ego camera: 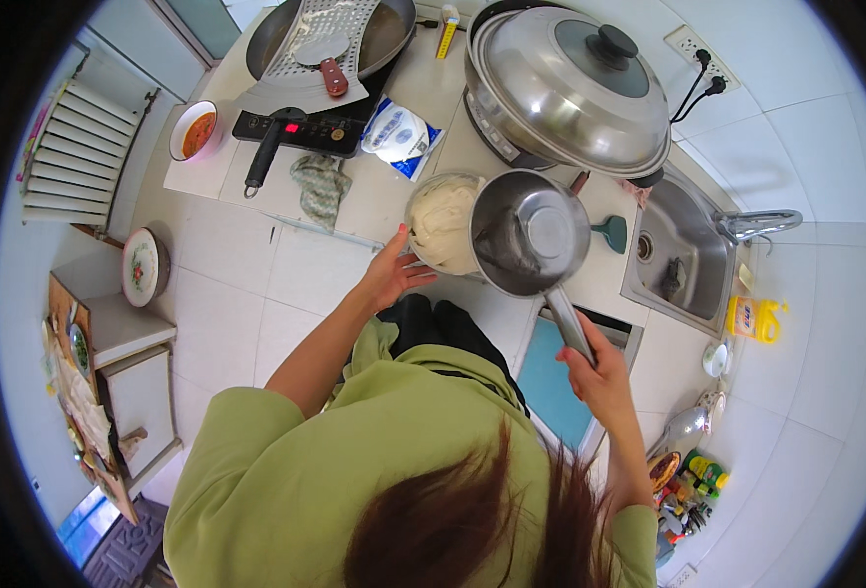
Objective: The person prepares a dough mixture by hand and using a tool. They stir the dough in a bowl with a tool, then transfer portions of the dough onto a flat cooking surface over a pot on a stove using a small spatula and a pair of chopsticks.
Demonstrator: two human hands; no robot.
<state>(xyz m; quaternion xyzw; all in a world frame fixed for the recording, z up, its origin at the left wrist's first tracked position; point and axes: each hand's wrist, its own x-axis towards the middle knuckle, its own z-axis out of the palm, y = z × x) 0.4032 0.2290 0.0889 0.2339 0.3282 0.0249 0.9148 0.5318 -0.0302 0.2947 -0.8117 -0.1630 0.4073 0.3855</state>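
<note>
My right hand (600, 367) grips the handle of a metal ladle-like dipper (532, 231), whose wide cup overlaps the right side of a bowl. Some water seems to lie in the cup, though I cannot tell for sure. The bowl (412, 246) looks clear and holds pale, soft dough (441, 220). Beside its lower left rim is my left hand (397, 273), fingers spread, holding nothing; I cannot tell whether the thumb touches the bowl. Behind the bowl lies a blue and white plastic packet (402, 138) bearing writing.
A wok (389, 37) with a perforated rack (286, 66) stands on an induction cooker (341, 140). A large lidded electric pan (550, 95) stands behind the dipper. At right are a green silicone scraper (612, 234) and a steel sink (690, 279). A cloth (320, 187) hangs over the counter edge.
</note>
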